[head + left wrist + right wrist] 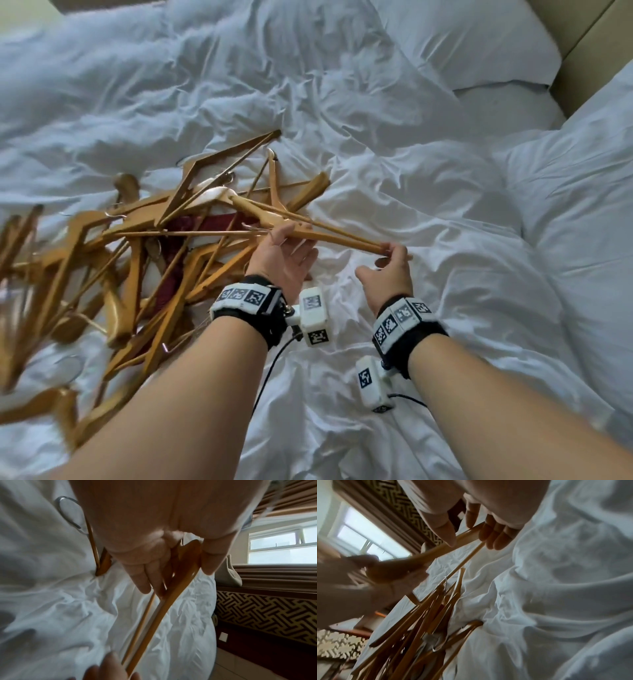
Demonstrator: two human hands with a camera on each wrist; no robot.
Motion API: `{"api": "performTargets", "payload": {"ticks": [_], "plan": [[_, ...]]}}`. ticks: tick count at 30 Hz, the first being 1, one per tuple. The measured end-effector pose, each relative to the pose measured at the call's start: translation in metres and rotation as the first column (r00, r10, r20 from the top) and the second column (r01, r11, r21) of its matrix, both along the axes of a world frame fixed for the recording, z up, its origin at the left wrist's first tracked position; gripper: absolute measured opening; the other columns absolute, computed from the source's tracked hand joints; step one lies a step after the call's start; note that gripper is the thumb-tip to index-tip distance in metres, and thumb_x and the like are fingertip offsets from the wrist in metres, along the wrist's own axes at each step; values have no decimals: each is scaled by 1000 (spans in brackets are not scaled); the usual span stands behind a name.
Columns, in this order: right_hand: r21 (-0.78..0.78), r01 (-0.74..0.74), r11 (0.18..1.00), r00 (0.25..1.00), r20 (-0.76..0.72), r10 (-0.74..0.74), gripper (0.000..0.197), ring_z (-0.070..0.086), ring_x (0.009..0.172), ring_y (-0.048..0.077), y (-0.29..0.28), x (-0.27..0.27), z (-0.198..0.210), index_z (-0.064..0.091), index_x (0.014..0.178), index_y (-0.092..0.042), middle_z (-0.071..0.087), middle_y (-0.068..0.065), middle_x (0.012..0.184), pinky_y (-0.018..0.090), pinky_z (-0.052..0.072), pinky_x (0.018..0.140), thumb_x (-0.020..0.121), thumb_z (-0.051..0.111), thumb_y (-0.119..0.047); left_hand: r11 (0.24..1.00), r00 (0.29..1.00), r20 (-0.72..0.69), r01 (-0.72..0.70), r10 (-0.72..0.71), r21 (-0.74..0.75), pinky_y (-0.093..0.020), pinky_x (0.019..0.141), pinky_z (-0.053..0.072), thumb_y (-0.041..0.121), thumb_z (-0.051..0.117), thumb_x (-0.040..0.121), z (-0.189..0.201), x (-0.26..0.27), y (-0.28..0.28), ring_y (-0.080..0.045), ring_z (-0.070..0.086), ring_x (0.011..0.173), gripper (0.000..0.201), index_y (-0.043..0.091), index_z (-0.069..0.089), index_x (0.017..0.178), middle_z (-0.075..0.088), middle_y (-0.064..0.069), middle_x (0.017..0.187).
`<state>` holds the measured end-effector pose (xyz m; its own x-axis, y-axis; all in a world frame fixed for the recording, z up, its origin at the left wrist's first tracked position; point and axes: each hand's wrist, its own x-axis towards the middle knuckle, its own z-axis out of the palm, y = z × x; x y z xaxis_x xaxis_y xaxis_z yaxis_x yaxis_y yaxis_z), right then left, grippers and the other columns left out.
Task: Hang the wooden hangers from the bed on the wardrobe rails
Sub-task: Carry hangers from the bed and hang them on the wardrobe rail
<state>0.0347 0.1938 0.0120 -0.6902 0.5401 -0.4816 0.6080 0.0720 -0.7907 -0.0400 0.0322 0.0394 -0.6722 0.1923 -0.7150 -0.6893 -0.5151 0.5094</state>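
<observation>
A heap of wooden hangers (120,257) lies on the left of the white bed (445,274); the right wrist view shows the heap (419,622) too. One light wooden hanger (342,240) is raised a little off the heap's right edge. My left hand (291,236), palm up, grips it near its middle, fingers and thumb curled round the wood (175,577). My right hand (390,251) pinches the hanger's right tip between thumb and fingers (469,538). The hanger's arm and thin bar (154,622) run between the two hands. No wardrobe rail is in view.
A dark red cloth (191,226) lies under the heap. White pillows (462,44) and a beige headboard (582,51) are at the far right. Rumpled duvet covers the bed to the right of the hands. A window (283,547) and a patterned wall panel (265,615) lie beyond the bed.
</observation>
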Motion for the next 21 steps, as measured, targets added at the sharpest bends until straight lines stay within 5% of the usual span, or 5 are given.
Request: {"api": "performTargets", "payload": {"ticks": [4,10,17,19,21], "plan": [[5,-75,997,993,92,74,75,60,86,20,-16,12,20,26,145,-34,55,3,107,30,46,70,83,66,-19,999,996,-78,39,-42,-37,-37,99,46,15,63,86,38,17,-12,-21,65,101,23,15,58,109,70,-9,120],[-37,-369,929,882,302,362,37,67,70,25,-58,26,56,56,109,-27,69,4,84,41,59,71,74,65,-34,996,983,-181,8,-24,-89,-42,89,56,4,63,83,84,50,-66,-29,68,93,36,12,55,117,69,-19,120],[241,-753,612,655,366,662,78,54,113,28,-137,34,103,50,123,-34,54,4,122,43,50,94,54,73,-62,977,975,-187,-151,122,-148,-45,90,59,5,61,88,155,110,-159,-35,69,99,42,-5,57,129,69,-21,117],[81,-766,638,630,294,719,96,65,96,26,-163,45,118,41,131,-29,62,7,117,46,60,79,50,82,-59,971,970,-203,-169,134,-171,-49,97,55,5,61,89,165,134,-187,-36,68,106,42,-3,56,130,68,-22,125],[-77,-765,639,605,253,755,94,68,76,17,-184,63,137,33,139,-17,67,11,105,26,57,50,65,86,-40,965,963,-218,-199,160,-168,-51,103,51,7,57,93,172,163,-212,-37,66,112,31,1,61,123,68,-21,124]]}}
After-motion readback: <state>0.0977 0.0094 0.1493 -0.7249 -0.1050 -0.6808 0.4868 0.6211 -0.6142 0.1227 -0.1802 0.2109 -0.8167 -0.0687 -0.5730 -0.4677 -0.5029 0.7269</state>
